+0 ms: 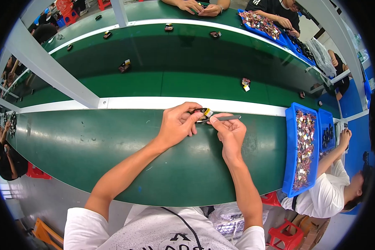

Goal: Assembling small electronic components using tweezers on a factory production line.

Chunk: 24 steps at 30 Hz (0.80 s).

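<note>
Above the green table (146, 171), near its far edge, my two hands meet. My left hand (175, 125) is closed on a small black electronic part (203, 111) with a yellow-and-white label, its thumb pressing on the near side. Between the thumb and fingers of my right hand (231, 135) is a slim grey tweezers-like tool (230, 118), whose blunt end sticks out to the right. The tool's working tip is at the part, but my fingers partly hide where it touches.
A green conveyor belt (175, 83) beyond a white rail carries scattered parts, one (246, 84) at right. A blue tray (291, 150) full of small red-and-silver pieces stands at the table's right end, beside a smaller blue tray (326, 143). Co-workers sit right and opposite. A white post (50, 62) rises at left.
</note>
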Available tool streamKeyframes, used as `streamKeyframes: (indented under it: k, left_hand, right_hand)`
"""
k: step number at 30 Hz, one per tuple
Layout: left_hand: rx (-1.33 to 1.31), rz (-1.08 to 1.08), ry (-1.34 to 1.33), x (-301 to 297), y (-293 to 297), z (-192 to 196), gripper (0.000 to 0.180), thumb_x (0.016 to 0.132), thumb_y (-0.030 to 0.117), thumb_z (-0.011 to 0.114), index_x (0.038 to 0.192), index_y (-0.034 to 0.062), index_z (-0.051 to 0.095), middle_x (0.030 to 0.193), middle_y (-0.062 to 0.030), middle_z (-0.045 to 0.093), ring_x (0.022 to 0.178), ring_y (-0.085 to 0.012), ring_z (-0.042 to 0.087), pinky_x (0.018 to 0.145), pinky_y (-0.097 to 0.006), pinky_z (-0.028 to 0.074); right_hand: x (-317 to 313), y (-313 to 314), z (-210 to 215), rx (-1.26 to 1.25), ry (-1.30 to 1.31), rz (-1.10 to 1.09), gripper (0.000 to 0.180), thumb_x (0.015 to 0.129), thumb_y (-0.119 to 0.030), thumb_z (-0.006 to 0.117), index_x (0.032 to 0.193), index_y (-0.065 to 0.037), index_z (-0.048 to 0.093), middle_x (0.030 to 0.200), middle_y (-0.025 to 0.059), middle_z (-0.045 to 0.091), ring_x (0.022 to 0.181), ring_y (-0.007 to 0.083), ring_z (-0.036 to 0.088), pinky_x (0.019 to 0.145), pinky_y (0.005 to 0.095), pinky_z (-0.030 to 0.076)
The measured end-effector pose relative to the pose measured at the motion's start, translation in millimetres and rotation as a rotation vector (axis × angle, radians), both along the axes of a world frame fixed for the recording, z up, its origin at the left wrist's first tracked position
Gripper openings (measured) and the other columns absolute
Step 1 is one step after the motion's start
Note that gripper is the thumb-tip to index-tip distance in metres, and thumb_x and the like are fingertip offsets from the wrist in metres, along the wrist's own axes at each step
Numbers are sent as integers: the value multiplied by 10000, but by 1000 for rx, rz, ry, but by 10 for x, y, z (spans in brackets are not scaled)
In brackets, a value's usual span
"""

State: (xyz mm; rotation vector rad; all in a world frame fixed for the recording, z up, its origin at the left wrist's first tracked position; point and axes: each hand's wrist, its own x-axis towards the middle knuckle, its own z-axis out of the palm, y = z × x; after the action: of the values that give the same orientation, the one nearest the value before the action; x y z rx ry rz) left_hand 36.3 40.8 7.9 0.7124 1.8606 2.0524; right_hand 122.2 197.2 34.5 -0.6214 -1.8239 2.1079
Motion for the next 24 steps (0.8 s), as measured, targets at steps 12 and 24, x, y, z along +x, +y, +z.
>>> streamKeyframes:
  k: [12, 24]
  left_hand:
    - [91, -159, -249, -163, -52, -59, 259, 1032, 143, 629, 1145, -85, 676, 859, -137, 721, 551, -166, 679, 450, -251, 526]
    - [88, -209, -291, -178, -37, -14, 281, 1007, 146, 669, 1122, -110, 685, 823, -140, 724, 524, -175, 680, 444, -257, 538]
  right_hand:
    - [31, 41, -90, 250, 195, 46, 73, 889, 50, 751, 949, 29, 717, 863, 8, 687, 544, -17, 385, 494, 183, 305]
    - [36, 41, -92, 445, 338, 10, 88, 844, 42, 794, 791, 45, 724, 859, 10, 747, 495, -7, 351, 469, 213, 267]
